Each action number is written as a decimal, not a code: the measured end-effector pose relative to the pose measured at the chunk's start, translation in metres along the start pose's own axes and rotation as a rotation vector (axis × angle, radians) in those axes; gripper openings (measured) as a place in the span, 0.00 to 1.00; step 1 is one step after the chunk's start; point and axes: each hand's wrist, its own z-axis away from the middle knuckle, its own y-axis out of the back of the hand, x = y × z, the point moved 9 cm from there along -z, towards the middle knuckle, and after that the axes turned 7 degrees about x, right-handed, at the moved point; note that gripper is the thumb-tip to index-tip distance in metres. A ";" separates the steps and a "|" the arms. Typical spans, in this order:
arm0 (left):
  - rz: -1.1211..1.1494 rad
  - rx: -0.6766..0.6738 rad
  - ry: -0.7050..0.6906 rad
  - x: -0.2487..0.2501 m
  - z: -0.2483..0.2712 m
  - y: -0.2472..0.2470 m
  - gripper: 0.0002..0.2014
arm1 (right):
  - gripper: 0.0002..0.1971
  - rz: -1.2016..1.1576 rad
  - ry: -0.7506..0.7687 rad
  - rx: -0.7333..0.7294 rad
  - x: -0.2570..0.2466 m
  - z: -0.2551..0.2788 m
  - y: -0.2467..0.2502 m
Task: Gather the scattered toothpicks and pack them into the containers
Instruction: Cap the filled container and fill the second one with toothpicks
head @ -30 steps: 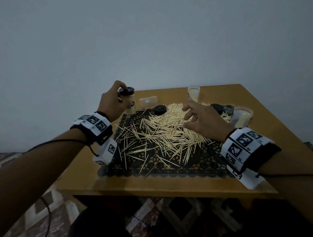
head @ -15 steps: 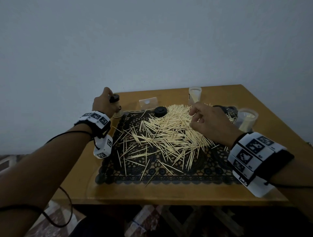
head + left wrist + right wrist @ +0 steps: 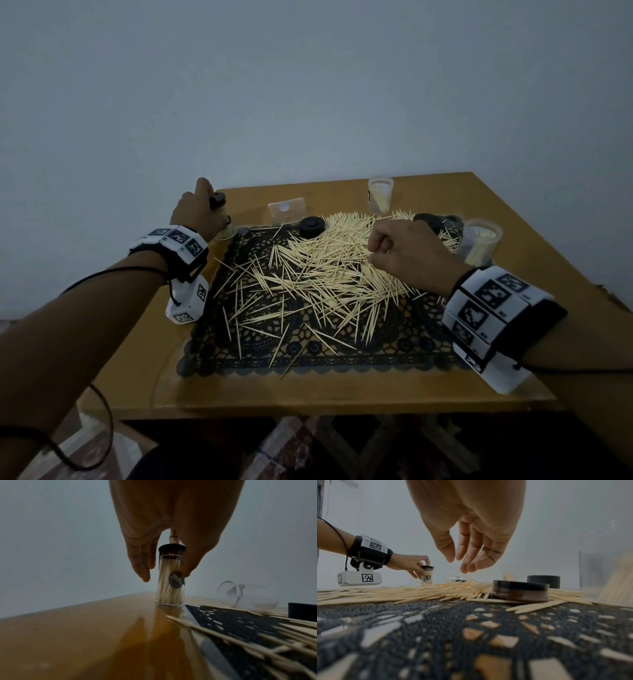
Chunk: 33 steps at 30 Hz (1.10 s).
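Left hand (image 3: 195, 214) has set the capped jar (image 3: 170, 577) beside the mat (image 3: 394, 342), fingers loosely around it; right hand (image 3: 407, 253) hovers empty, half-curled.

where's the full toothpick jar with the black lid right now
In the head view the capped jar stands upright on the bare table at its far left corner, just off the black lace mat, with the left hand gripping its top.

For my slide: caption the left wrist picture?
Left hand setting a capped toothpick jar upright on the table.
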 end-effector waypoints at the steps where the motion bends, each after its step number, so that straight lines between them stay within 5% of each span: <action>1: -0.015 -0.014 0.006 0.001 0.001 0.001 0.19 | 0.04 0.000 0.002 0.002 0.000 0.000 0.000; 9: -0.206 0.086 -0.282 0.060 0.012 0.025 0.19 | 0.04 -0.023 -0.001 0.021 -0.001 -0.001 0.002; 14: -0.204 -0.123 -0.491 0.110 0.018 -0.006 0.17 | 0.03 -0.025 -0.006 0.015 -0.001 -0.001 0.002; 23: -0.387 -0.316 -0.475 0.126 0.014 -0.050 0.28 | 0.03 -0.039 -0.001 0.013 0.001 -0.001 0.001; 33: -0.337 -0.317 -0.404 0.115 0.005 -0.056 0.20 | 0.03 -0.022 -0.004 0.012 0.004 -0.001 0.000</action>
